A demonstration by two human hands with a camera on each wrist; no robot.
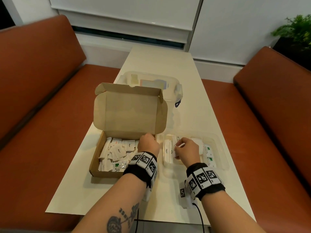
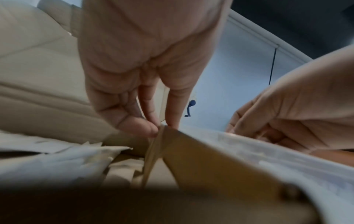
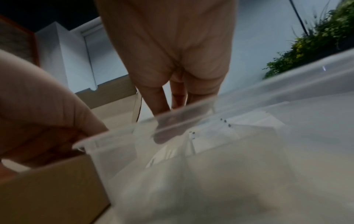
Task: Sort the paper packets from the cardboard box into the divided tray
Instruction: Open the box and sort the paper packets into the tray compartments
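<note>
White paper packets (image 1: 117, 151) heaped in cardboard box (image 1: 94, 163); left hand (image 1: 148, 145) pinches box wall; right hand (image 1: 186, 151) grip unclear.

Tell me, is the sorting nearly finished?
Not yet. Some packets already lie sorted in the divided tray. The right hand is placing a white packet there, while the left hand pinches the cardboard box wall. A big pile of packets remains inside.

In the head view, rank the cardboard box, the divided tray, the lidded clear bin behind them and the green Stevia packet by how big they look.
1. cardboard box, lid open
2. divided tray and clear bin: unsure, since the box hides part of the bin, which also sits farther away
3. Stevia packet, smallest
</note>
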